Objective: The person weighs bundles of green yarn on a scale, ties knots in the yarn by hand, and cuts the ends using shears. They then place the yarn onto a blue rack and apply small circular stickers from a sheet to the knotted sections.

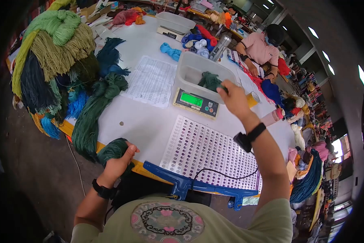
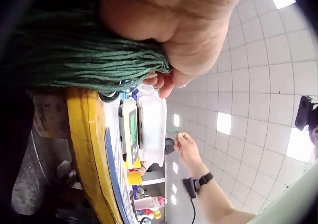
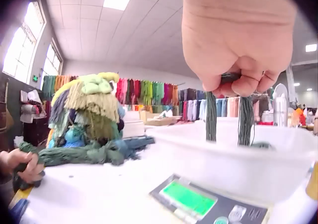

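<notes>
My left hand (image 1: pixel 119 163) grips one end of a dark green yarn skein (image 1: pixel 89 125) at the table's front edge; the strands fan out below the fist (image 2: pixel 99 65) in the left wrist view. Over the right end of a whitish plastic tub (image 1: pixel 185 77), my right hand (image 1: pixel 234 100) pinches a bunch of dark green yarn (image 3: pixel 245 121), which hangs in two strands down into the tub. More dark green yarn (image 1: pixel 208 81) lies inside. The tub stands on a digital scale (image 1: pixel 181 98) with a lit green display.
Left of me rises a heap of green, olive and blue skeins (image 1: pixel 56 52). A printed sheet (image 1: pixel 149 83) and a card with rows of holes (image 1: pixel 206 150) lie on the table. A blue bar (image 1: pixel 159 172) runs along the front edge. Another person (image 1: pixel 261 52) works at the far right.
</notes>
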`<state>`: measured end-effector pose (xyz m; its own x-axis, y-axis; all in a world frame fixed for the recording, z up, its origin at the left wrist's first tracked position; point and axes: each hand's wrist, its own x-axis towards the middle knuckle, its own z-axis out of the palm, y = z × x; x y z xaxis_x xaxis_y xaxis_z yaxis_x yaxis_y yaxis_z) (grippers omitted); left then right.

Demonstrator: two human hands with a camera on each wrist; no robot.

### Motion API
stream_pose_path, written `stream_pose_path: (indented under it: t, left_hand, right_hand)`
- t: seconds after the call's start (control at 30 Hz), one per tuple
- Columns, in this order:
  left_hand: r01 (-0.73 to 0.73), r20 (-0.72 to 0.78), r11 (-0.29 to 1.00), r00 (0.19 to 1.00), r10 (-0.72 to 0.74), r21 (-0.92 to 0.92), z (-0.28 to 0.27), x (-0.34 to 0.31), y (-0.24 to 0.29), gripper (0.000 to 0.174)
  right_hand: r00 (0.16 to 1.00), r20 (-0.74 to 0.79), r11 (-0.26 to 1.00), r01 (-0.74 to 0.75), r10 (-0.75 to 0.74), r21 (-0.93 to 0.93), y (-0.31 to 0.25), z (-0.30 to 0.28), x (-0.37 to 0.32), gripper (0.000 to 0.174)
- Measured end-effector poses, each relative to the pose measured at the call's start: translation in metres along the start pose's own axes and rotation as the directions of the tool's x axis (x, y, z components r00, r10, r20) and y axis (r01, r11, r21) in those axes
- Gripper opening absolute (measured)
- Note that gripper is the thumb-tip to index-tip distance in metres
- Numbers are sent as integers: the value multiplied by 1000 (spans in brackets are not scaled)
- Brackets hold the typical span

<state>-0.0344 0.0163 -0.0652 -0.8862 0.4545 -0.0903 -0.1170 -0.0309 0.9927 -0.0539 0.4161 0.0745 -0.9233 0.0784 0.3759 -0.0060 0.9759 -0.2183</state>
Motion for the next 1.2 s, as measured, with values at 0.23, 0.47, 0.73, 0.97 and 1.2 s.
stream_pose_path:
  t: [0.23, 0.47, 0.73, 0.97, 1.2]
  left_hand:
    - [-2, -25, 1000, 1000, 2, 24, 3, 0, 1, 29]
    - [5, -35, 1000, 999, -5, 19, 3, -1, -2, 29]
    - [-3, -21, 1000, 1000, 3, -4, 3, -2, 0, 30]
    - [-2, -31, 1000, 1000, 1, -19, 2, -1, -4, 31]
    - [-18, 6, 968, 1000, 20, -249, -12, -10, -1, 24]
  right_hand:
    - [992, -123, 992, 13, 2, 124, -13, 0, -61, 28]
    - [969, -224, 993, 113, -107, 17, -8, 0, -68, 34]
    - [983, -177, 981, 9, -44, -194, -13, 27, -62, 39]
    - [995, -103, 937, -25, -11, -348, -15, 41, -56, 35]
    - [775, -183, 374, -75, 606, 924, 42, -57, -70, 13]
